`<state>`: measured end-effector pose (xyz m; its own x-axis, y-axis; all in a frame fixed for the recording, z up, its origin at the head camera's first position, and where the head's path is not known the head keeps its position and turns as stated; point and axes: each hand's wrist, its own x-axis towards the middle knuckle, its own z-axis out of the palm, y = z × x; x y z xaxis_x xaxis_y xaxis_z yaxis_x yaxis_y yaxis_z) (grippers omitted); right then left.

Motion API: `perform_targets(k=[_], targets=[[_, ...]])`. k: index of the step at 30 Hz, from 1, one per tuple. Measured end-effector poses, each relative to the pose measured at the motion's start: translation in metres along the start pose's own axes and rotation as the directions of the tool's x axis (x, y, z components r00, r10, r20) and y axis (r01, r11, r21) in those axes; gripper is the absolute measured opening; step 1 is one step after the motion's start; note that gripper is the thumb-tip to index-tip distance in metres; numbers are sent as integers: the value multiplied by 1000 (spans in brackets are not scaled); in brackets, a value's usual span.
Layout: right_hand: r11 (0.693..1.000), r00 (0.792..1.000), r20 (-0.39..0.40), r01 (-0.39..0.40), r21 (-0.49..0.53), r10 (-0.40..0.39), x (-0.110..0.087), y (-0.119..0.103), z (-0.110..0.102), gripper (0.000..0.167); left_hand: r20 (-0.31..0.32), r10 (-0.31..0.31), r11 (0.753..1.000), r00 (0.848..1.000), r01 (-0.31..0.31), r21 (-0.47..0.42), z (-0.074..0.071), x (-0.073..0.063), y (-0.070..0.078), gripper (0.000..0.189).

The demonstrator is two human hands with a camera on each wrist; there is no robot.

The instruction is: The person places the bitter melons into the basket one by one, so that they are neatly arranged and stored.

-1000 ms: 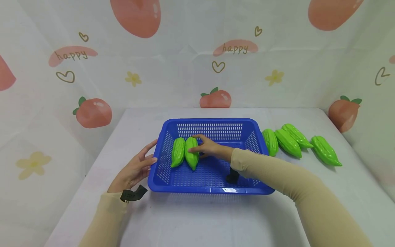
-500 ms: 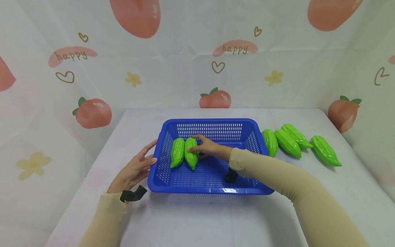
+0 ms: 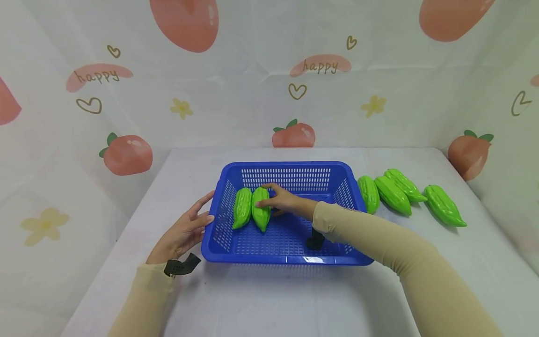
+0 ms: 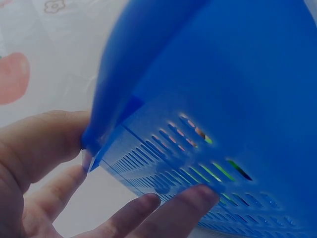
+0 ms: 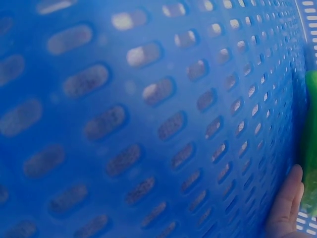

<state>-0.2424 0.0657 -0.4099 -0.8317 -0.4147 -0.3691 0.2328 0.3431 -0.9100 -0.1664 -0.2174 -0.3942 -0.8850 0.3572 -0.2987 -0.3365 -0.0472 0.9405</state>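
A blue perforated plastic basket (image 3: 278,258) stands on the white table. Two bright green bitter melons lie side by side at its left end, a left one (image 3: 242,208) and a right one (image 3: 260,219). My right hand (image 3: 287,201) reaches into the basket and holds the right bitter melon between thumb and fingers; part of that hand is hidden. In the right wrist view, fingers (image 5: 288,201) show beside the green melon (image 5: 310,144). My left hand (image 3: 183,232) holds the basket's left rim; the left wrist view shows its thumb and fingertips (image 4: 200,194) at the rim and outer wall.
Several more bitter melons lie on the table right of the basket: one against its wall (image 3: 368,195), two together (image 3: 393,195) and one farther right (image 3: 444,206). A fruit-printed cloth (image 3: 236,107) hangs behind the table.
The right bitter melon and the right hand have shifted very slightly left since the first frame. The left hand keeps its place on the basket.
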Motion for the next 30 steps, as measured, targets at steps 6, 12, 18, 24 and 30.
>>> perform_targets(k=[6,12,18,24,30], targets=[[1000,1000,1,3,7,-3,0,0,-1,76,0,-6,1000,1000,6,-9,-1,0,0,75],[1000,1000,0,2,-1,-2,0,0,0,76,5,-11,1000,1000,11,-25,0,-1,1,75],[1000,1000,-3,2,-6,-2,0,1,0,76,7,-8,1000,1000,8,-29,0,-2,1,75],[1000,1000,0,-7,0,7,-1,-1,0,76,2,-13,999,1000,13,-37,0,-2,2,74],[1000,1000,2,-12,3,12,-1,-2,0,76,2,-12,999,1000,12,-38,1,-1,2,73]])
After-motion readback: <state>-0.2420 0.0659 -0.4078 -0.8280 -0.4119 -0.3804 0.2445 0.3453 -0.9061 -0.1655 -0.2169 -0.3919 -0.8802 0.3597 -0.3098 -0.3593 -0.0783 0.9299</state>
